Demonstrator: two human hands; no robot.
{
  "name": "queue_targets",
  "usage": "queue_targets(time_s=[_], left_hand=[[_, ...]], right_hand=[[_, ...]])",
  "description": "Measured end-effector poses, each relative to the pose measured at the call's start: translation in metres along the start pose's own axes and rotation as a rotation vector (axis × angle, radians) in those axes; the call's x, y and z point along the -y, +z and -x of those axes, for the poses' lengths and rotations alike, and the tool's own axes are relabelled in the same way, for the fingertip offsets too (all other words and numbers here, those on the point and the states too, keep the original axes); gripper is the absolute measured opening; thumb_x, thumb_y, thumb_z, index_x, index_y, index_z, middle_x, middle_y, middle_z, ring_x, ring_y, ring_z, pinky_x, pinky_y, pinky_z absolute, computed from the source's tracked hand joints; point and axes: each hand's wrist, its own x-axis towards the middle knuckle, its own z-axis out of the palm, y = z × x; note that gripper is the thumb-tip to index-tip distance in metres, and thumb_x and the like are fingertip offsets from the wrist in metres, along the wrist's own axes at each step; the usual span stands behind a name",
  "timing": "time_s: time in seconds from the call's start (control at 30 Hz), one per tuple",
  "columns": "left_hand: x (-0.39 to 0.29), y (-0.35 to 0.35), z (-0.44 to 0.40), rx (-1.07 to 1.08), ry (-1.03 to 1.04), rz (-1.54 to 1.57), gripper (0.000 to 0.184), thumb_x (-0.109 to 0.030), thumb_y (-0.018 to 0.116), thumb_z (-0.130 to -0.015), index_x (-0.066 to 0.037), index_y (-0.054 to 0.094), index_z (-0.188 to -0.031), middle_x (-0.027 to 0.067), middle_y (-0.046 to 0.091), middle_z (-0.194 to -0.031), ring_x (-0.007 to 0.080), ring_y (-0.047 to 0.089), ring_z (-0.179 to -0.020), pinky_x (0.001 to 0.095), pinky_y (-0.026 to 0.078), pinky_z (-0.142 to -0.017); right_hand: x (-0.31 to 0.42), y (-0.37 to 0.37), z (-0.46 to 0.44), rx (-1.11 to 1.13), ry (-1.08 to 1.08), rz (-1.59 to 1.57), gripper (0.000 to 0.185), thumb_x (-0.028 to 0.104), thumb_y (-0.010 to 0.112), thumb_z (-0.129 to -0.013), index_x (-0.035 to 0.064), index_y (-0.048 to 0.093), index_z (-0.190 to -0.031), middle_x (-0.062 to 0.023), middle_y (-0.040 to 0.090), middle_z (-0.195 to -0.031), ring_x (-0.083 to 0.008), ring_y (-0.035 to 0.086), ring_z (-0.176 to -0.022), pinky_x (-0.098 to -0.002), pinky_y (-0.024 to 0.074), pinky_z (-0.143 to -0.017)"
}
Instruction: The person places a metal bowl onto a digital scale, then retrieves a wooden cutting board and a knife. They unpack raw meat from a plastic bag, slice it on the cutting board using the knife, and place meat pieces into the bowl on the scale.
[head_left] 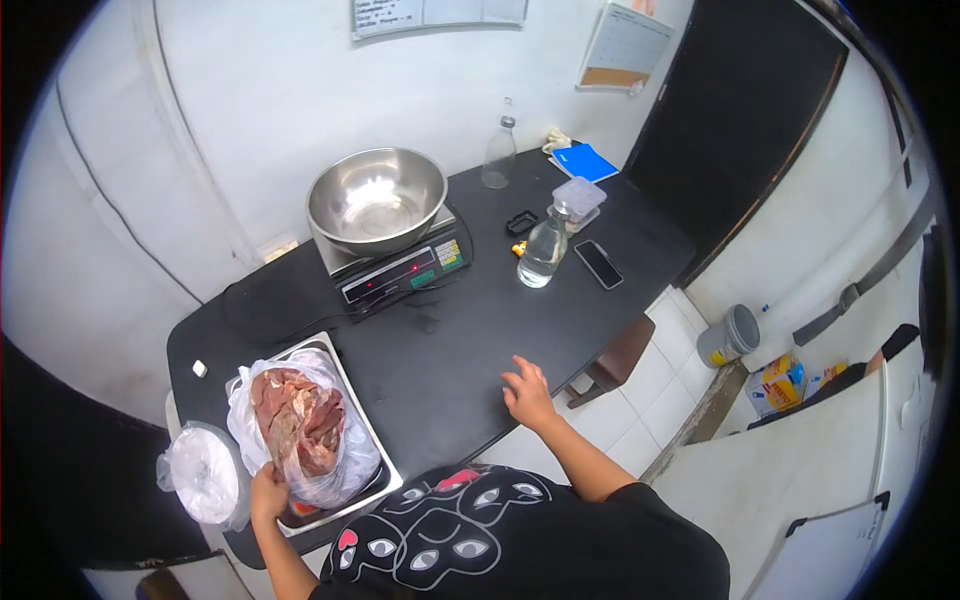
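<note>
My left hand (268, 492) pinches the lower edge of a plastic bag (354, 462) that lies open around raw meat (300, 415). The bag rests in a metal tray (362, 412) at the table's near left. Over the table's front edge, my right hand (527, 390) is held with its fingers apart and nothing in them. Behind the tray, a steel bowl (378, 200) sits on a digital scale (402, 275) with red lights on its display.
A roll of plastic bags (203, 475) is left of the tray. On the black table (450, 350) stand a water bottle (543, 250), an empty bottle (499, 155), a phone (599, 265), plastic containers (580, 198) and a blue notebook (584, 162). A stool (617, 357) is at the right edge.
</note>
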Motion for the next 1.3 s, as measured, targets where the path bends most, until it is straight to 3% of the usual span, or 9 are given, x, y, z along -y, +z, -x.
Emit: queue_targets(time_s=[0.1, 0.17, 0.37, 0.73, 0.97, 1.3], left_hand=[[0.017, 0.008, 0.003, -0.052, 0.093, 0.079, 0.017, -0.002, 0.049, -0.075, 0.006, 0.056, -0.089, 0.0240, 0.059, -0.075, 0.0324, 0.059, -0.071, 0.0399, 0.046, -0.066], [0.051, 0.031, -0.026, 0.006, 0.177, 0.248, 0.022, -0.003, 0.047, -0.080, 0.007, 0.056, -0.097, 0.0247, 0.060, -0.085, 0.0323, 0.060, -0.080, 0.0390, 0.046, -0.072], [-0.016, 0.055, -0.040, -0.006, 0.131, 0.095, 0.025, -0.004, 0.047, -0.081, 0.006, 0.054, -0.102, 0.0249, 0.059, -0.091, 0.0340, 0.059, -0.083, 0.0399, 0.046, -0.074], [-0.066, 0.088, -0.067, -0.025, 0.139, -0.018, 0.031, -0.007, 0.046, -0.082, 0.004, 0.051, -0.111, 0.0253, 0.057, -0.100, 0.0371, 0.058, -0.089, 0.0417, 0.045, -0.079], [-0.037, 0.096, -0.054, -0.112, 0.097, -0.046, 0.036, -0.009, 0.046, -0.083, 0.002, 0.049, -0.116, 0.0255, 0.055, -0.107, 0.0391, 0.056, -0.093, 0.0429, 0.045, -0.082], [0.060, 0.112, 0.004, -0.352, -0.048, -0.087, 0.042, -0.012, 0.046, -0.084, 0.000, 0.045, -0.124, 0.0259, 0.053, -0.116, 0.0420, 0.055, -0.099, 0.0445, 0.044, -0.086]], right_hand=[[-0.004, 0.019, -0.008, -0.055, -0.148, -0.026, 0.029, 0.012, 0.066, -0.071, 0.0094, 0.064, -0.099, -0.0180, 0.047, -0.127, -0.0370, 0.045, -0.116, -0.0464, 0.0411, -0.093], [0.021, -0.001, -0.020, 0.063, -0.060, -0.056, 0.027, 0.013, 0.065, -0.070, 0.0088, 0.064, -0.097, -0.0181, 0.049, -0.125, -0.0371, 0.046, -0.115, -0.0471, 0.0423, -0.092], [0.039, 0.020, -0.030, 0.060, -0.207, -0.103, 0.031, 0.013, 0.063, -0.075, 0.0081, 0.060, -0.105, -0.0172, 0.041, -0.133, -0.0342, 0.040, -0.122, -0.0450, 0.0384, -0.096], [0.003, 0.006, -0.002, 0.044, 0.044, -0.173, 0.028, 0.010, 0.061, -0.077, 0.0068, 0.060, -0.105, -0.0155, 0.040, -0.134, -0.0330, 0.040, -0.121, -0.0458, 0.0380, -0.096], [0.006, 0.011, -0.010, 0.032, 0.013, -0.204, 0.029, 0.010, 0.062, -0.076, 0.0069, 0.060, -0.105, -0.0159, 0.041, -0.133, -0.0331, 0.040, -0.121, -0.0456, 0.0384, -0.096], [0.037, 0.027, -0.044, 0.091, -0.187, -0.227, 0.029, 0.011, 0.063, -0.076, 0.0087, 0.061, -0.105, -0.0164, 0.044, -0.130, -0.0347, 0.043, -0.119, -0.0448, 0.0396, -0.095]])
